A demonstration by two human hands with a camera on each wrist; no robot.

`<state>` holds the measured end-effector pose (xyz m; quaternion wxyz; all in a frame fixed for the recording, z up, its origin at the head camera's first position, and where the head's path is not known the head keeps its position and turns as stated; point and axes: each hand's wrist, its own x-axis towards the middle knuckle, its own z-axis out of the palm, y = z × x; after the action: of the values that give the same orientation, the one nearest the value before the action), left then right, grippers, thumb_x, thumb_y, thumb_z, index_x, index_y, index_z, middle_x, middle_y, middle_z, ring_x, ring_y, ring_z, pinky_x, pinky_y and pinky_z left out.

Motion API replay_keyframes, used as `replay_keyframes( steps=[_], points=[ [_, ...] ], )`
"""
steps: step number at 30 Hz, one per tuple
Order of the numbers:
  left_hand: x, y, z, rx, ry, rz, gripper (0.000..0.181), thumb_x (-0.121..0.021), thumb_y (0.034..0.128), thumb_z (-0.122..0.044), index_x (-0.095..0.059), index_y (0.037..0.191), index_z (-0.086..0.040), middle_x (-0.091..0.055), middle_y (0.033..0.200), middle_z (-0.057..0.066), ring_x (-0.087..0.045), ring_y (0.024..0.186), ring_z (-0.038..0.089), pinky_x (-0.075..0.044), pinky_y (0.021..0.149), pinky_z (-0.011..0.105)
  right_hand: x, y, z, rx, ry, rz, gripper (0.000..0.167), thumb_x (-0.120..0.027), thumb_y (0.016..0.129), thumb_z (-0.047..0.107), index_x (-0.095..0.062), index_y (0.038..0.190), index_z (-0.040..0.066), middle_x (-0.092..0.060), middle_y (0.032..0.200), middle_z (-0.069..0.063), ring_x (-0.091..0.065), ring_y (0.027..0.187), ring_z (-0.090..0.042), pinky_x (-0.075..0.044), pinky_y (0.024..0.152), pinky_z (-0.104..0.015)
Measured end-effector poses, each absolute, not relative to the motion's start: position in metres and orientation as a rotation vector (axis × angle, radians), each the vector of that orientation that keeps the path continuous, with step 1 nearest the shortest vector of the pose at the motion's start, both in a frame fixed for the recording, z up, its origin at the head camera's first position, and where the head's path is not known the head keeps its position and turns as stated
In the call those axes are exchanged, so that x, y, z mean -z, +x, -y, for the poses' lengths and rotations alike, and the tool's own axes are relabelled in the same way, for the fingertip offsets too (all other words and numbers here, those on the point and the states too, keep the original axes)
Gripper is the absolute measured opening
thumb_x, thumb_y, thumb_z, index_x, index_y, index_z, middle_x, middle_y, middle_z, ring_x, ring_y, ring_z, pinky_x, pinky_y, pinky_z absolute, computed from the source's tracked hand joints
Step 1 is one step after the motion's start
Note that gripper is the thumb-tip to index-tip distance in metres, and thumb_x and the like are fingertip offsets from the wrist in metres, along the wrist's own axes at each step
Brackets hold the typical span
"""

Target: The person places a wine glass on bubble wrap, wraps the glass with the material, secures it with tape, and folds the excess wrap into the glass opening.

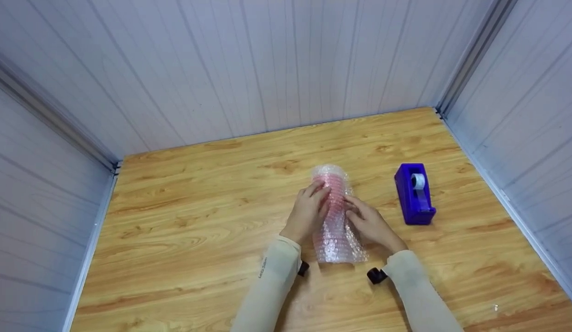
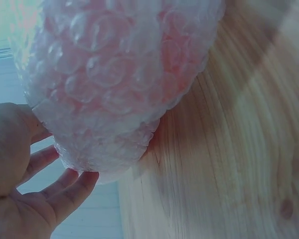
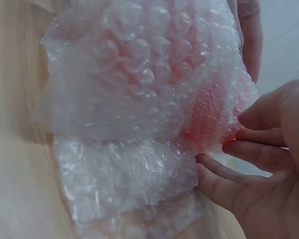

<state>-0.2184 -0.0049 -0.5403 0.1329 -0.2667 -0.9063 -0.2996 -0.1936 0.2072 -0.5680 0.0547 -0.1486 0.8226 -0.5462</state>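
Observation:
A pink object wrapped in clear bubble wrap point(image 1: 334, 198) lies lengthwise on the wooden table, its near end flattened. On its left side rests my left hand point(image 1: 306, 210), fingertips bent over the wrap; in the left wrist view the left hand point(image 2: 35, 184) touches the wrap's end with spread fingers. My right hand point(image 1: 371, 223) touches the right side of the wrap. The right wrist view shows the right hand point(image 3: 269, 159) with thumb and fingertips on the edge of the bubble wrap point(image 3: 124, 164), where pink shows through.
A purple tape dispenser point(image 1: 413, 196) with a roll of clear tape stands right of the wrapped object. Pale panel walls point(image 1: 267, 64) enclose the table point(image 1: 184, 212) at the back and sides. A tiny clear scrap point(image 1: 495, 307) lies near the front right.

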Motion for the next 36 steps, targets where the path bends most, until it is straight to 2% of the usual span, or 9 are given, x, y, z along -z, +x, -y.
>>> replay_keyframes(
  steps=[2, 6, 9, 13, 19, 23, 26, 31, 36],
  points=[
    [0.541, -0.219, 0.005, 0.876, -0.777, 2.616, 0.036, -0.066, 0.0966, -0.014, -0.064, 0.131, -0.004, -0.054, 0.141, 0.015, -0.054, 0.120, 0.036, -0.044, 0.106, 0.043, 0.560, -0.191, -0.205, 1.676, -0.476, -2.496, 0.053, -0.052, 0.102, 0.000, -0.035, 0.152, -0.002, -0.048, 0.144, -0.027, -0.048, 0.130, -0.042, -0.039, 0.108, -0.053],
    [0.541, -0.218, 0.003, 0.880, -0.768, 2.619, 0.036, -0.065, 0.0969, -0.014, -0.064, 0.131, -0.005, -0.054, 0.141, 0.015, -0.055, 0.119, 0.037, -0.045, 0.105, 0.043, 0.561, -0.190, -0.204, 1.693, -0.518, -2.493, 0.058, -0.050, 0.102, -0.003, -0.032, 0.155, 0.007, -0.046, 0.148, -0.022, -0.045, 0.134, -0.038, -0.038, 0.110, -0.051],
    [0.541, -0.217, 0.003, 0.866, -0.765, 2.620, 0.035, -0.065, 0.0971, -0.014, -0.065, 0.131, -0.005, -0.055, 0.140, 0.015, -0.055, 0.118, 0.037, -0.045, 0.104, 0.042, 0.568, -0.193, -0.205, 1.663, -0.533, -2.500, 0.058, -0.050, 0.102, -0.002, -0.036, 0.155, 0.015, -0.047, 0.149, -0.018, -0.046, 0.134, -0.035, -0.039, 0.109, -0.049],
    [0.541, -0.217, 0.003, 0.853, -0.772, 2.602, 0.034, -0.066, 0.0967, -0.014, -0.065, 0.129, -0.003, -0.056, 0.138, 0.016, -0.056, 0.116, 0.037, -0.046, 0.103, 0.043, 0.564, -0.193, -0.204, 1.628, -0.510, -2.518, 0.058, -0.050, 0.102, -0.001, -0.038, 0.155, 0.018, -0.046, 0.150, -0.016, -0.048, 0.133, -0.035, -0.041, 0.108, -0.049],
    [0.539, -0.217, 0.001, 0.848, -0.769, 2.618, 0.036, -0.066, 0.0967, -0.014, -0.064, 0.131, -0.003, -0.055, 0.139, 0.016, -0.056, 0.117, 0.038, -0.047, 0.103, 0.043, 0.558, -0.196, -0.203, 1.619, -0.483, -2.604, 0.052, -0.054, 0.099, -0.003, -0.048, 0.149, 0.011, -0.051, 0.142, -0.021, -0.052, 0.125, -0.038, -0.043, 0.105, -0.053],
    [0.538, -0.217, 0.000, 0.822, -0.770, 2.624, 0.036, -0.065, 0.0974, -0.015, -0.064, 0.131, -0.004, -0.055, 0.138, 0.016, -0.056, 0.116, 0.037, -0.047, 0.103, 0.042, 0.556, -0.197, -0.203, 1.607, -0.494, -2.668, 0.048, -0.056, 0.097, -0.005, -0.052, 0.144, 0.006, -0.046, 0.142, -0.023, -0.047, 0.127, -0.040, -0.043, 0.104, -0.053],
    [0.538, -0.217, -0.002, 0.788, -0.768, 2.636, 0.035, -0.065, 0.0979, -0.016, -0.064, 0.131, -0.004, -0.056, 0.137, 0.016, -0.056, 0.116, 0.037, -0.047, 0.102, 0.042, 0.556, -0.198, -0.202, 1.603, -0.505, -2.685, 0.048, -0.056, 0.096, -0.007, -0.053, 0.143, 0.004, -0.043, 0.144, -0.023, -0.045, 0.130, -0.040, -0.043, 0.105, -0.053],
    [0.537, -0.216, -0.004, 0.749, -0.750, 2.653, 0.036, -0.066, 0.0968, -0.017, -0.065, 0.131, -0.006, -0.056, 0.138, 0.014, -0.056, 0.117, 0.036, -0.047, 0.103, 0.041, 0.558, -0.198, -0.202, 1.573, -0.521, -2.715, 0.049, -0.057, 0.096, -0.006, -0.051, 0.143, 0.001, -0.053, 0.136, -0.023, -0.053, 0.124, -0.039, -0.044, 0.105, -0.051],
    [0.536, -0.215, -0.009, 0.686, -0.745, 2.650, 0.036, -0.067, 0.0962, -0.018, -0.066, 0.131, -0.008, -0.057, 0.138, 0.012, -0.056, 0.117, 0.033, -0.047, 0.103, 0.038, 0.559, -0.197, -0.202, 1.641, -0.541, -2.648, 0.046, -0.055, 0.099, -0.004, -0.047, 0.144, -0.006, -0.053, 0.136, -0.026, -0.056, 0.121, -0.040, -0.046, 0.103, -0.046]
  ],
)
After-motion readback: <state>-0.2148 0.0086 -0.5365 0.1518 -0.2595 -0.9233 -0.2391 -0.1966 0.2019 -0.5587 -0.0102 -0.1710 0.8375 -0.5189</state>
